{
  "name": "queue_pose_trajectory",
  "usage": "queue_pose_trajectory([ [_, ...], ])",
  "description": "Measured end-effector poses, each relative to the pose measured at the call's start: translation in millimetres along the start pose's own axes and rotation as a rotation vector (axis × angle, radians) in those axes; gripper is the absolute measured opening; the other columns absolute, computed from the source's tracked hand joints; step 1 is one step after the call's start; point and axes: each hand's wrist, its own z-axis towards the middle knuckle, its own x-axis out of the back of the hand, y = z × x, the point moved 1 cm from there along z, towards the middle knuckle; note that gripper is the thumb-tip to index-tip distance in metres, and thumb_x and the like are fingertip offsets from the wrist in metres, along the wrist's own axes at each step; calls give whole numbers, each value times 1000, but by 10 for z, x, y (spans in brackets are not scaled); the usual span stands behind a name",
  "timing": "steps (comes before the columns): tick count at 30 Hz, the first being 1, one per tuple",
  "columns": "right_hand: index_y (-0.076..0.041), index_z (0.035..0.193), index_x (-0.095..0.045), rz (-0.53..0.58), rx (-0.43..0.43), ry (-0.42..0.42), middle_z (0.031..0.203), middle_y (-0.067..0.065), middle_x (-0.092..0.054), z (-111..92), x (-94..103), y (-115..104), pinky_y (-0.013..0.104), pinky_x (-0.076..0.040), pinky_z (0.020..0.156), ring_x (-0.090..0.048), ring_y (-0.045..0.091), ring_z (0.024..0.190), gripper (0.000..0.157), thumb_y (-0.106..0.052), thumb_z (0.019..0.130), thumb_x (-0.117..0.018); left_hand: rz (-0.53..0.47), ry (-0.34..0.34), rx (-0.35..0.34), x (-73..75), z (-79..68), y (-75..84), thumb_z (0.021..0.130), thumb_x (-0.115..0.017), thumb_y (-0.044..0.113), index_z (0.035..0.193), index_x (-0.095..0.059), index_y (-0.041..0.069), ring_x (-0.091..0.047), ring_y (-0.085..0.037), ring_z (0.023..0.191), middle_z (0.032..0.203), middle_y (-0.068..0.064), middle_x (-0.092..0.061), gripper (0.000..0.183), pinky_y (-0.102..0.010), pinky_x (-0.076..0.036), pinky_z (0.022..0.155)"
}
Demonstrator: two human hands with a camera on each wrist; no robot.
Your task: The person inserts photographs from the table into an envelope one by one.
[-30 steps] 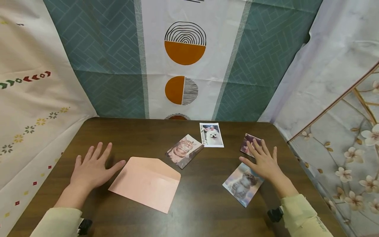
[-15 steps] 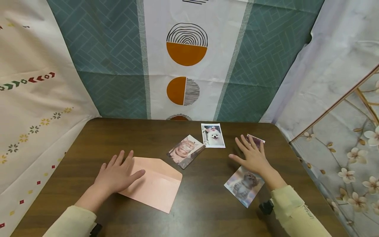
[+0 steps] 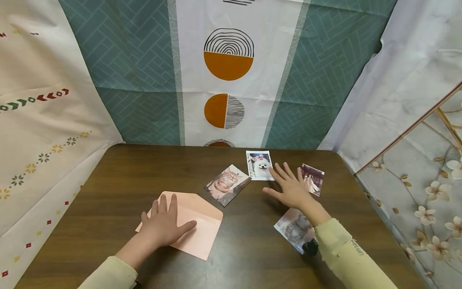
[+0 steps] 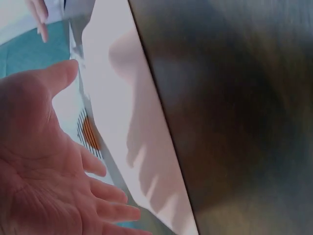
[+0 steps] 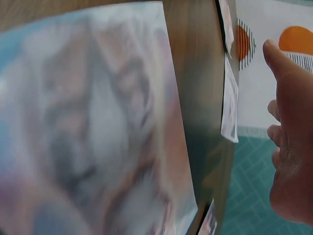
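Note:
My left hand (image 3: 162, 224) hovers over the pink envelope (image 3: 202, 233), its fingers spread; the left wrist view shows a gap between the palm and the envelope (image 4: 112, 98). My right hand (image 3: 290, 190) is held above the table with spread fingers and nothing in it. Its fingertips lie near the white dog photo (image 3: 258, 166) in the head view. Below the right forearm lies a grey kitten photo (image 3: 294, 228), partly covered by the wrist. To the left is an orange cat photo (image 3: 225, 182), its corner close to the dog photo.
A small dark photo (image 3: 313, 180) with a pale figure lies at the right back of the brown wooden table (image 3: 144, 164). A patterned cloth (image 3: 231, 100) hangs behind the table, with further cloths at both sides.
My left hand has moved right, from beside the envelope to over it. My right hand has moved left, away from the small dark photo toward the dog photo. The photos lie still.

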Motion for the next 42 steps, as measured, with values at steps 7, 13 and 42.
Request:
queue_pose_trajectory([
  [7, -17, 168, -37, 0, 52, -7, 175, 14, -27, 121, -98, -180, 71, 5, 124, -12, 39, 164, 85, -61, 100, -63, -14, 26, -9, -153, 9, 61, 96, -64, 67, 162, -25, -12, -19, -66, 152, 165, -45, -18, 110, -84, -20, 112],
  [13, -13, 164, -45, 10, 128, -14, 171, 18, -35, 245, -217, -332, 70, -9, 126, -22, 43, 161, 78, -59, 103, -61, -13, 55, -15, -246, 35, 72, 96, -64, 65, 162, -29, -11, -19, -66, 152, 165, -43, -21, 107, -84, -22, 111],
  [42, -8, 152, -60, -23, 261, -6, 157, 20, -55, 605, -527, -779, 62, -31, 123, -48, 40, 148, 61, -46, 104, -66, 60, 44, -298, 9, 470, -526, 90, -71, 68, 163, -40, 2, -24, -58, 154, 169, -33, -29, 103, -78, -23, 117],
])
